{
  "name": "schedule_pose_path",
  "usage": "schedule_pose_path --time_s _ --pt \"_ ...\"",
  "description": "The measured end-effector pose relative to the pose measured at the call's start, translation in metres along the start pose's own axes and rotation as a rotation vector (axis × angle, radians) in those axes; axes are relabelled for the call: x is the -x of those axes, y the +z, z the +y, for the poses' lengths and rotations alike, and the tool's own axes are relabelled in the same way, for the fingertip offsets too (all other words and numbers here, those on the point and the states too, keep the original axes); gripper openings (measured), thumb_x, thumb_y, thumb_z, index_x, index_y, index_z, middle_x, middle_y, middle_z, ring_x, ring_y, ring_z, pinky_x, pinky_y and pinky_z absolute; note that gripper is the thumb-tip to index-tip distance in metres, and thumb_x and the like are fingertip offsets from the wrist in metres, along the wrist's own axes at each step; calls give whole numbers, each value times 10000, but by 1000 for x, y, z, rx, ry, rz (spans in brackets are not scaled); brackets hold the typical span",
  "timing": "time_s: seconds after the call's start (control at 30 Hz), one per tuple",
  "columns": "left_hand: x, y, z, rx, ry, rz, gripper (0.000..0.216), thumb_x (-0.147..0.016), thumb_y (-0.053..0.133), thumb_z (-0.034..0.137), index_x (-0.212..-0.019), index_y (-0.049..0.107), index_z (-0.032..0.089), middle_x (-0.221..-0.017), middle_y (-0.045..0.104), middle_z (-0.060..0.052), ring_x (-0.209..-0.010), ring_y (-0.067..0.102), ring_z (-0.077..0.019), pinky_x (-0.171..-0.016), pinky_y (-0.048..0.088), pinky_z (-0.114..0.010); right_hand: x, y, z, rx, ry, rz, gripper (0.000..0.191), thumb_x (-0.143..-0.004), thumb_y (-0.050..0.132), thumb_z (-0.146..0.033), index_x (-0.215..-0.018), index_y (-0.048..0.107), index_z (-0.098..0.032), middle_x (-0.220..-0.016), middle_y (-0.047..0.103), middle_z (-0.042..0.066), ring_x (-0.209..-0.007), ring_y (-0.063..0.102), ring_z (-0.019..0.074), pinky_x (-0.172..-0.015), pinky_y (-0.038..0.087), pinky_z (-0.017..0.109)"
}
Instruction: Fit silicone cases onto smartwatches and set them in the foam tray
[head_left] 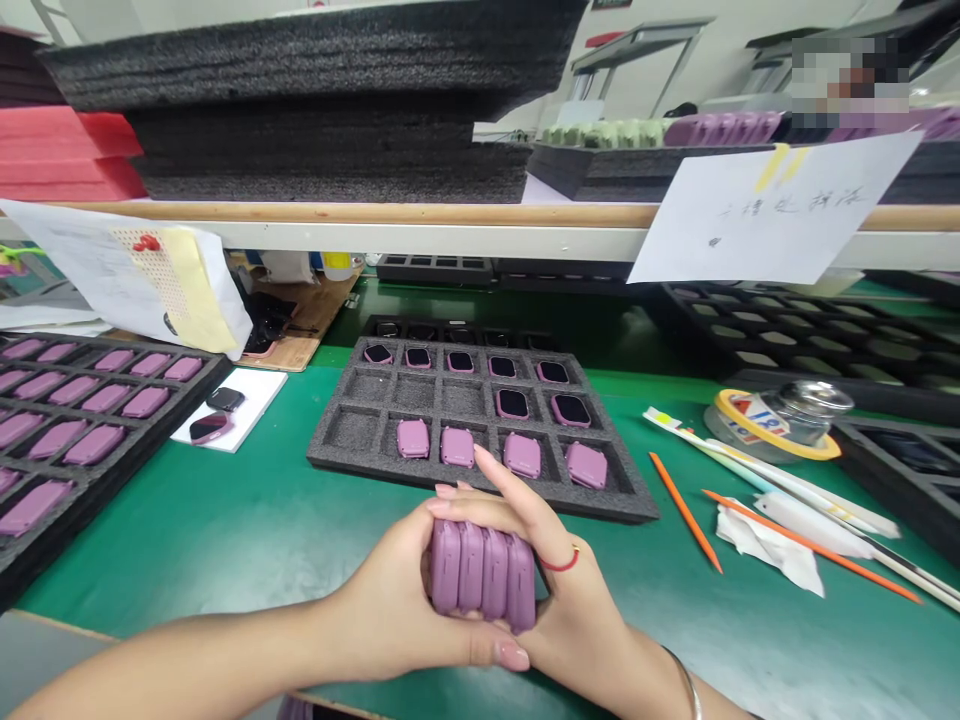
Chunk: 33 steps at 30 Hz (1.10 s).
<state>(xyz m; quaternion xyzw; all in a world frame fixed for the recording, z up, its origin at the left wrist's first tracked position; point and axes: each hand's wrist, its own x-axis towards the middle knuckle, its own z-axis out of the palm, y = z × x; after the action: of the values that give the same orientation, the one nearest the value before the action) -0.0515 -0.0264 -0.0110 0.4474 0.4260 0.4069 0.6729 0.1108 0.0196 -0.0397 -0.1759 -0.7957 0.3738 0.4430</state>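
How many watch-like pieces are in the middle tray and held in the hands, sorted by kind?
Dark-faced pieces in the middle tray: 7
Purple-backed pieces in that tray: 4
Stacked purple pieces visible between the left hand and right hand: 4
Total: 15

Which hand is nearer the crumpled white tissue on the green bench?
Right. The right hand is left of the tissue, at the right end of the purple stack; the left hand, at its left end, is farther.
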Motion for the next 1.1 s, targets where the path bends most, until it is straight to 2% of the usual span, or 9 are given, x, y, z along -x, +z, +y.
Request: schedule_pose_path --time_s 0.1,0.23,0.37,0.57,0.67,0.73,0.87,0.97,1.1 --pt "-2 0 -3 15 -32 26 678 -559 917 193 -1106 516 190 -1052 652 -45 -1002 630 -238 -844 525 -372 -1 0 0 25 1 -24 598 -839 772 -251 -1379 516 -265 -1560 443 96 -1250 630 254 -1061 549 383" --pt "-4 1 -6 7 -3 85 672 -527 926 193 -1071 531 192 -1048 642 -41 -1001 619 -246 -852 517 -376 -1 2 4 0 10 -23 623 -847 769 -321 -1407 499 -277 -1615 343 114 -1249 629 280 -1058 547 416" --pt "-6 0 -6 -20 22 109 617 -550 909 191 -1060 562 189 -1042 640 -40 -979 616 -242 -846 511 -377 0 4 8 -23 29 -23 619 -847 766 -311 -1405 497 -299 -1621 338 83 -1270 614 266 -1073 533 402" --pt "-9 0 -9 19 56 107 587 -594 914 301 -1068 590 183 -1067 632 -56 -1017 614 -255 -894 488 -392 0 7 8 27 13 -19 738 -848 743 -224 -1491 387 -291 -1563 438 96 -1258 624 257 -1078 528 417" --pt "-10 1 -9 98 35 96 474 -672 870 372 -997 586 178 -1013 629 -49 -1006 615 -244 -909 478 -392 1 11 9 140 -20 -9 884 -829 719 -148 -1562 249 -301 -1399 618 79 -1225 644 240 -1072 533 420" --pt "-11 1 -8 89 35 92 476 -644 883 325 -968 565 183 -978 619 -35 -989 612 -240 -910 479 -401 1 12 9 161 -17 -2 950 -822 716 -139 -1585 175 -307 -1286 693 54 -1210 652 233 -1069 537 416" --pt "-8 2 -5 26 43 72 586 -599 887 202 -1050 514 206 -1045 617 -31 -1035 616 -252 -936 479 -429 -1 8 7 90 -2 0 847 -844 722 -194 -1557 277 -302 -1427 598 73 -1203 661 237 -1116 495 426" --pt "-5 3 -4 21 23 35 666 -601 894 196 -1122 481 218 -1091 640 -48 -1045 639 -266 -933 489 -443 -3 4 4 26 45 11 809 -835 760 -258 -1529 346 -292 -1468 559 86 -1197 668 257 -1152 446 461" --pt "-3 3 -5 17 44 63 698 -589 909 216 -1143 484 217 -1129 648 -63 -1076 640 -283 -951 487 -449 -4 3 3 3 42 17 696 -807 791 -246 -1430 489 -316 -1611 355 75 -1225 648 269 -1149 448 443"
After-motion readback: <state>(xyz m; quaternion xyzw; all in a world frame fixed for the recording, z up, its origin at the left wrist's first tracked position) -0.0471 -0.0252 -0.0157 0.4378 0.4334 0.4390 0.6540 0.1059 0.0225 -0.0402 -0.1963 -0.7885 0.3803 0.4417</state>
